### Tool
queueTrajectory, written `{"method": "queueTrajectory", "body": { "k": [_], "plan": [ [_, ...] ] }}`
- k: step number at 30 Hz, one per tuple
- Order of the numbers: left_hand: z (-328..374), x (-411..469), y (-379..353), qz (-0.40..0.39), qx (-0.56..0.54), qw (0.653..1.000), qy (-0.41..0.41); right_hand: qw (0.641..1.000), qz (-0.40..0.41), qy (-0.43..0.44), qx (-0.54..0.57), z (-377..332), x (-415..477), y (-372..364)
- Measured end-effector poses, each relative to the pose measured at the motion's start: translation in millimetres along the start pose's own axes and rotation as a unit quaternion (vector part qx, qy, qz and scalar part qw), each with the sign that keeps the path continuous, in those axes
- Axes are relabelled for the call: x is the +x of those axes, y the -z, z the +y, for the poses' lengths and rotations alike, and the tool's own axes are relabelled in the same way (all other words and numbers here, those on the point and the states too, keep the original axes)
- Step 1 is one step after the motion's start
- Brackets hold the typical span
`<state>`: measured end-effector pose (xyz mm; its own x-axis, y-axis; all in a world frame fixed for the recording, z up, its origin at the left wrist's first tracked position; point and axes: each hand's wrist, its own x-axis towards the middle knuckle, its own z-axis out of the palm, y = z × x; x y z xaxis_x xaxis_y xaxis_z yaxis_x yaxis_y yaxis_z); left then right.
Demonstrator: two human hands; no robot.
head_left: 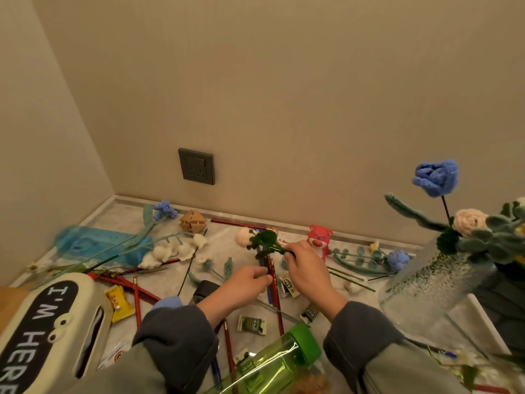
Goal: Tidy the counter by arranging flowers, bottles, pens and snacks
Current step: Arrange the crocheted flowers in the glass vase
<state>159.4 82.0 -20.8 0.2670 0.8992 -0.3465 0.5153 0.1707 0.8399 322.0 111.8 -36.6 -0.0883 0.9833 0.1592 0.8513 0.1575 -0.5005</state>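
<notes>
Both hands — left hand (250,277), right hand (305,265) — on green flower stem (271,245)

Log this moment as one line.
step: flower sorting | right hand: pinches green flower stem above counter | left hand: curled beside stem, hold unclear | glass vase: holds flowers

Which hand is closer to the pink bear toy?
Right. The right hand, pinching the green flower, is just left of the pink bear, close beside it. The left hand is farther left, at the stem's lower end.
</notes>
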Motion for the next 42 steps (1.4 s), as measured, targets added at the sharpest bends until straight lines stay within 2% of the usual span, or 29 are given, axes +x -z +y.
{"method": "queueTrajectory", "body": {
  "k": [5, 11, 16, 22, 31, 42],
  "plan": [
    [36, -5, 12, 0.100, -0.140, 0.983, -0.070, 0.990, 0.050, 0.001, 0.135, -35, 5, 30],
    [76, -19, 13, 0.135, -0.242, 0.951, -0.134, 0.941, 0.056, -0.085, 0.322, -63, -8, 65],
    [114, -32, -8, 0.142, -0.259, 0.935, -0.196, 0.901, 0.072, -0.096, 0.416, -68, -31, 107],
    [156, -46, -36, 0.128, -0.262, 0.922, -0.256, 0.873, 0.095, -0.065, 0.474, -60, -61, 155],
    [197, -75, -79, 0.087, -0.330, 0.899, -0.275, 0.859, 0.120, -0.039, 0.497, -41, -110, 207],
    [289, -130, -87, 0.103, -0.254, 0.878, -0.392, 0.850, 0.098, 0.045, 0.516, -48, -145, 310]
  ]
}}
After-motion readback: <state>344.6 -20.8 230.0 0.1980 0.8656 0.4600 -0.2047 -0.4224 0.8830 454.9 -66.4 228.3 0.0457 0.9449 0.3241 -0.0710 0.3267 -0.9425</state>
